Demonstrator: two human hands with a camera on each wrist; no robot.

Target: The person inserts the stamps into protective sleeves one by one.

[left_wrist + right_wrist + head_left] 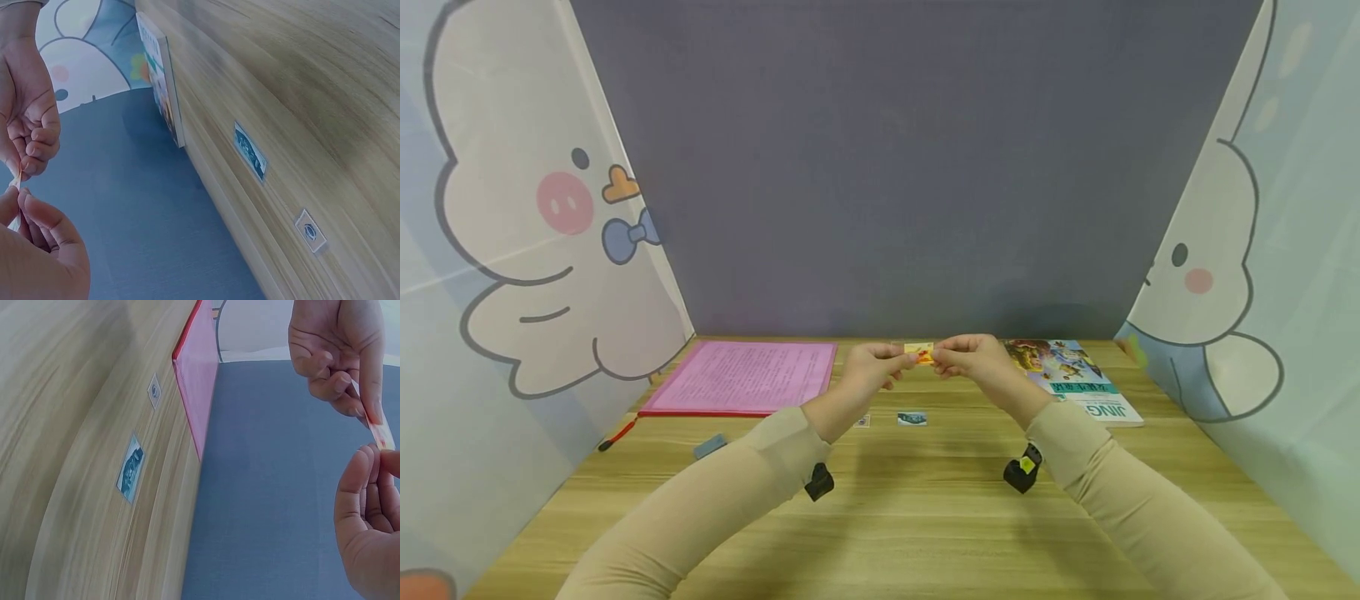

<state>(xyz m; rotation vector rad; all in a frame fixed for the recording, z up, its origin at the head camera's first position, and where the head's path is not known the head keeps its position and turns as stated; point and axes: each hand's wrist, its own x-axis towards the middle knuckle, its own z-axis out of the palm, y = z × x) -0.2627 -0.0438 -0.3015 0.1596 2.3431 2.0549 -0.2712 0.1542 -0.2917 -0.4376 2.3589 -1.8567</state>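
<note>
Above the table's far part, both hands hold a small yellow stamp (918, 353) with a red picture, raised off the wood. My left hand (868, 375) pinches its left edge between thumb and fingers. The opposite edge is pinched by my right hand (977, 362). Seen from the right wrist, the stamp (382, 434) is nearly edge-on between the fingertips. Below lie two more on the table: a blue-green picture stamp (250, 152) and a smaller pale stamp (310, 230) with a round dark motif. In the head view my left forearm partly covers the pale one.
A pink document pouch (745, 375) with a red edge and printed sheet lies at the back left. Near it is a small blue-grey block (710, 447). A colourful book (1097, 392) lies at the back right. Dark fabric (895, 167) rises behind the table; printed cloth hangs at both sides.
</note>
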